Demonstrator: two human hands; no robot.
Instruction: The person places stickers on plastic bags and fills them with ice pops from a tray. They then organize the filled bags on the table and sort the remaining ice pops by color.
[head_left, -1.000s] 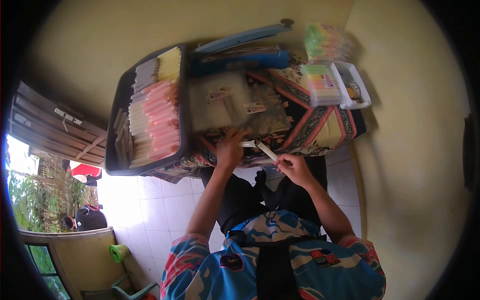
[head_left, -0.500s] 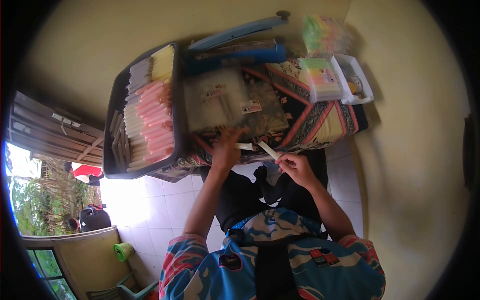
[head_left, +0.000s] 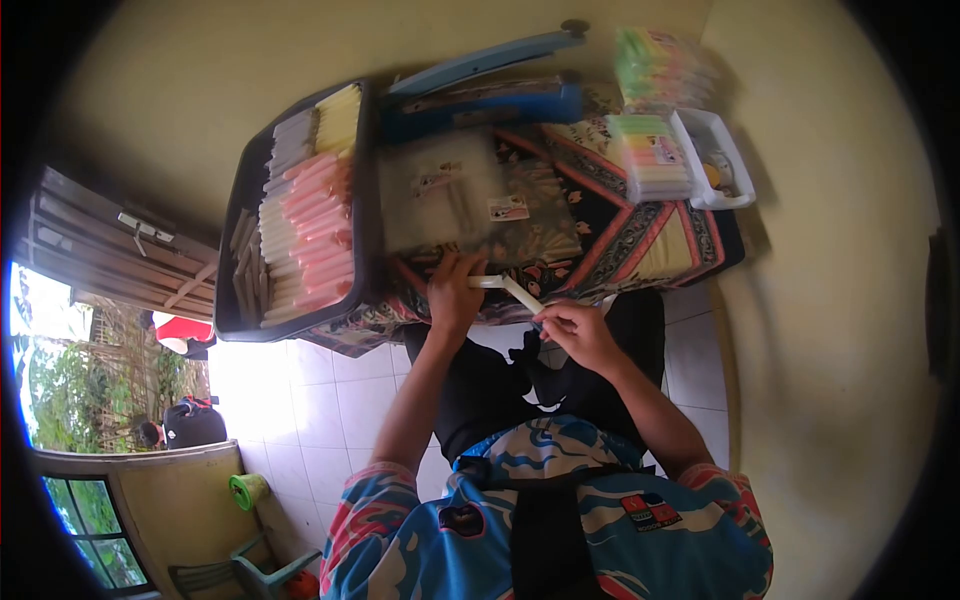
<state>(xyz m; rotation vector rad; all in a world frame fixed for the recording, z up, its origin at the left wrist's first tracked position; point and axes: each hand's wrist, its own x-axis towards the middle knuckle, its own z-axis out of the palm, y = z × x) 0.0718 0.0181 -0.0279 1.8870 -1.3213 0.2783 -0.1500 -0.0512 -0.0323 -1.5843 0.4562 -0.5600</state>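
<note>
My left hand (head_left: 455,298) is closed around a short white stick (head_left: 486,282), at the front edge of the cloth-covered table. A longer pale stick (head_left: 522,294) slants down into my right hand (head_left: 578,332), pinched between thumb and fingers. The inner ends of both sticks come together between my hands. Just beyond them lie clear plastic bags (head_left: 440,205), one bearing a small printed label (head_left: 508,208). Left of my left hand stands a black tray (head_left: 361,200) holding rows of pink sticks (head_left: 318,215), yellow sticks (head_left: 338,115) and white and grey ones.
A blue bag sealer (head_left: 485,106) with a raised arm stands at the back. On the right are packs of coloured sticks (head_left: 650,155) and a white container (head_left: 738,165) with small items. Patterned cloth (head_left: 660,245) covers the table. A green bin (head_left: 248,490) is on the floor.
My left hand has moved slightly and its fingers have closed on the short stick. My right hand has shifted a little left, bringing the two stick ends together.
</note>
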